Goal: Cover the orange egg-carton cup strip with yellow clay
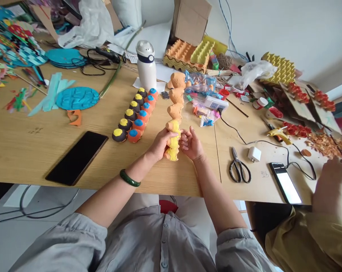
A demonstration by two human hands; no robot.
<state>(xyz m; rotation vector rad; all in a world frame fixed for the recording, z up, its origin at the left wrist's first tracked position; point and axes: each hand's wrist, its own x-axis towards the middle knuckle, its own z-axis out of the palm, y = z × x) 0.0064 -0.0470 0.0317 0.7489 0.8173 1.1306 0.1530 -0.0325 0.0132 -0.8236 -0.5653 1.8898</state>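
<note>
Pale wood makes up the bench (17, 151), with the bottle (147, 71) standing toward its far side. From the bottle, the strip (175, 111) of egg-tray cups lies to the right and nearer the person. Its long axis runs almost straight out from the person, with its orange far end slightly rightward, just right of the bottle, and its yellow near end on the person's side of it.

The left hand (158, 143) has its grip clamped on that yellow end, from the strip's left, with the thumb across the top. So most of the strip's length reaches past this grip, toward the bottle's right side. The right hand (191, 145) is at the strip's other flank, level with the same end; its grip is apart, thumb raised and fingers half curled. Whether those fingers touch the strip, I cannot tell. Of the two, the left is clearly the nearer, being on it already.

Two rows of painted cups (138, 115) stretch from just before the bottle toward the person, roughly alongside the strip and apart from it. Scissors (238, 166) rest well to the bottle's right, on the person's side.
</note>
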